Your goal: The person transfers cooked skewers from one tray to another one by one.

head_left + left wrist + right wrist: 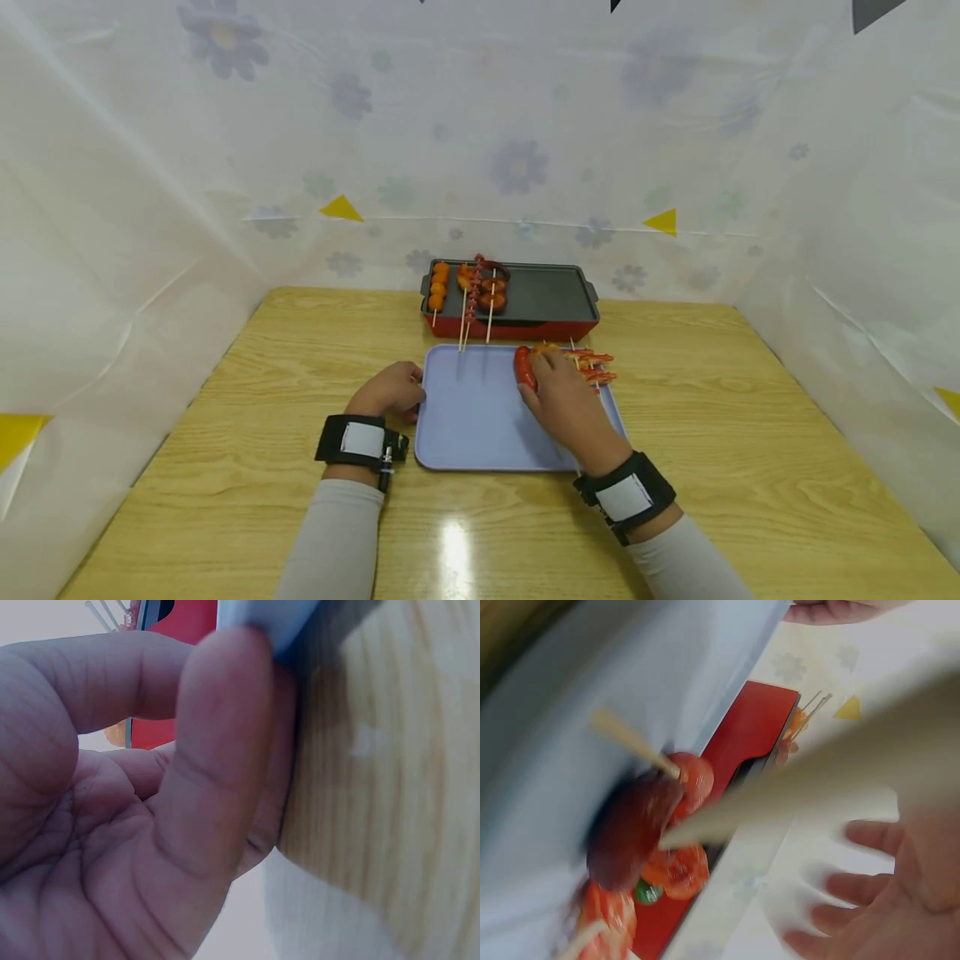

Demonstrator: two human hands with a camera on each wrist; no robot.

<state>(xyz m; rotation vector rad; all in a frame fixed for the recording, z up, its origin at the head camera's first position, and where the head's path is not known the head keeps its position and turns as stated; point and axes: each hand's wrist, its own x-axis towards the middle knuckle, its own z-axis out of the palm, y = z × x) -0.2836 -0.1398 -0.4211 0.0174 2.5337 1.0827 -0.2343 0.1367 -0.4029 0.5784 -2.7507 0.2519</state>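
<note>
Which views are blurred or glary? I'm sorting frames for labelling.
Head view: sharp, with lamp glare on the table. Left wrist view: the left hand fills the frame, soft. Right wrist view: motion-smeared over the skewers and tray.

At the top centre of your head view sits a red-sided griddle (551,293), with four skewers (472,292) lying on its left part (sticks pointing toward you). Below it the wooden bench (750,433) fills the lower frame; floral sheeting (517,125) stands behind.
</note>
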